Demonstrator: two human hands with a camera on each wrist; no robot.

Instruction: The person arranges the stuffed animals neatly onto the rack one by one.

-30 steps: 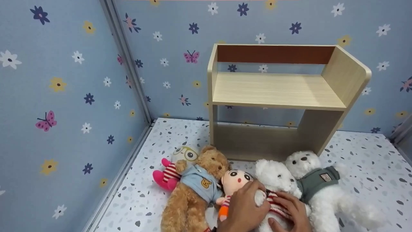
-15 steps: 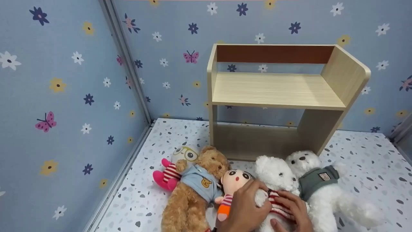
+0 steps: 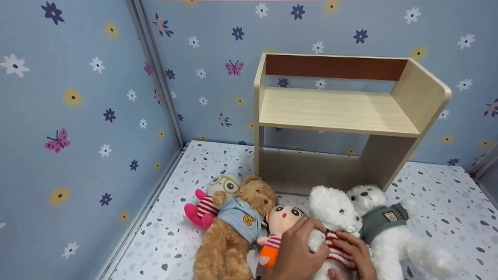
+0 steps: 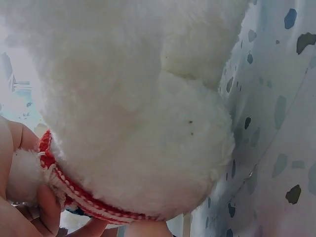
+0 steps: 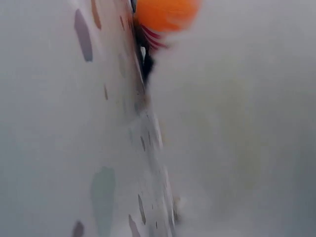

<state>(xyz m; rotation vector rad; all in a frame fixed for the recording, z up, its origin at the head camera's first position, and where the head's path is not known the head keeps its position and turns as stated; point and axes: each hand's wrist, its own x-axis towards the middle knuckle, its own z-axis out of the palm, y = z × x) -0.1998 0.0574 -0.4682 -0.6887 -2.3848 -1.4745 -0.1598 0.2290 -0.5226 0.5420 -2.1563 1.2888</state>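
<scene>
A white teddy bear [image 3: 334,208] in a red-and-white striped knit sweater [image 3: 337,252] is between my two hands in the head view. My left hand [image 3: 297,249] grips its side by the arm, fingers bent over the fur. On the other side my right hand [image 3: 356,254] holds the bear, with fingers across the sweater. White fur [image 4: 138,98] fills much of the left wrist view, where fingers [image 4: 49,210] pinch near the sweater edge. The right wrist view is blurred and shows no hand. Beside my left hand lies a doll [image 3: 283,221] with orange shorts, partly covered.
A brown teddy bear [image 3: 241,221] in a blue hoodie and a doll with glasses [image 3: 206,202] lie at left. Another white bear [image 3: 383,217] in a green top lies at right. Behind them a two-tier wooden shelf [image 3: 338,109] stands on the speckled tabletop [image 3: 163,229].
The striped-sweater bear's head has risen slightly and come more upright. Both hands keep hold of it. The head view has tilted a little.
</scene>
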